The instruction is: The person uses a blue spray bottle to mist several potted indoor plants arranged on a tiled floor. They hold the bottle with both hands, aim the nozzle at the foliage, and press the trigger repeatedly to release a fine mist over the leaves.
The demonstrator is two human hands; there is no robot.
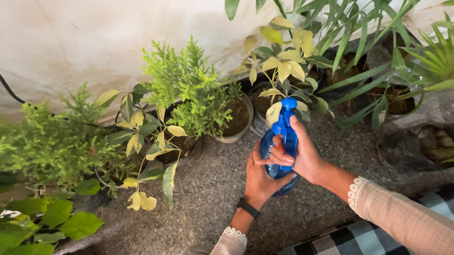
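Observation:
A blue plastic spray bottle [285,139] is held upright over a speckled stone ledge, in front of a row of potted plants. My left hand [261,180] wraps the lower body of the bottle from below. My right hand [302,154] grips its neck and trigger from the right, fingers curled across the front. The blue nozzle top sits just under a plant with yellow and green leaves [284,64]. A dark band is on my left wrist, and both sleeves end in white lace.
Feathery green plants in pots [198,86] stand left of the bottle against a pale wall [89,32]. Long-leaved plants and dark pots [389,93] fill the upper right. A black and white checked cloth [363,248] lies at the bottom right.

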